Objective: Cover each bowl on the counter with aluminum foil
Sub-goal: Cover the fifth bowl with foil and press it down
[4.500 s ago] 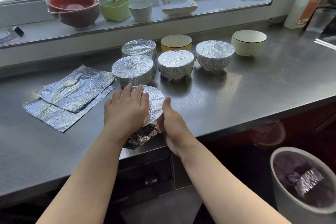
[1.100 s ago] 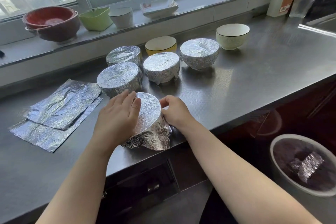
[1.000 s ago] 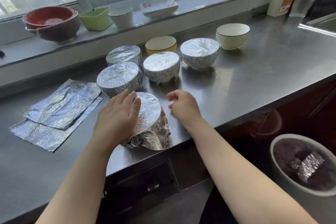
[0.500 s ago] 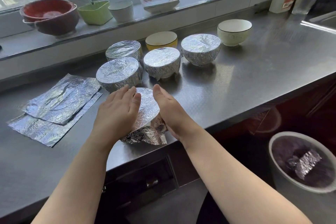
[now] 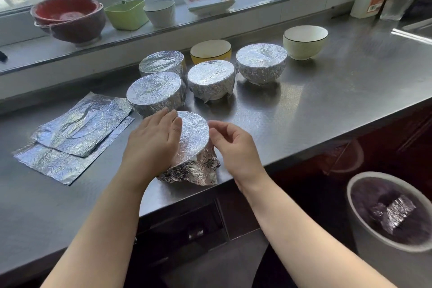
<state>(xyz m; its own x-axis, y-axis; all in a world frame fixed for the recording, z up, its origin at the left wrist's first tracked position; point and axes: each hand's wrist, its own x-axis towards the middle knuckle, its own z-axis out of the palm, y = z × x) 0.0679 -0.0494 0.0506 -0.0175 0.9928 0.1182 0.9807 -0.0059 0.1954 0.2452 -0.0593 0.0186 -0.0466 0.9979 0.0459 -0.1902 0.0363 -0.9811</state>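
A foil-wrapped bowl (image 5: pixel 194 145) stands near the counter's front edge. My left hand (image 5: pixel 153 145) lies flat on its left side and top, fingers straight. My right hand (image 5: pixel 233 147) hovers just right of the bowl with fingers loosely curled, holding nothing. Behind stand several foil-covered bowls: one (image 5: pixel 155 93) right behind, one (image 5: pixel 161 63) further back, one (image 5: pixel 211 79) in the middle and one (image 5: pixel 261 65) to the right. A yellow bowl (image 5: pixel 210 50) and a cream bowl (image 5: pixel 305 41) stand uncovered at the back. Loose foil sheets (image 5: pixel 77 133) lie stacked at the left.
The steel counter (image 5: pixel 327 105) stretches right. On the window sill sit red bowls (image 5: pixel 67 16), a green container (image 5: pixel 126 15), a white cup (image 5: pixel 160 11) and a white dish (image 5: pixel 209 1). A grey bin (image 5: pixel 392 222) with crumpled foil stands on the floor below right.
My right hand has come off the bowl's right side and now hovers with curled fingers. My left hand has stayed pressed on the foil.
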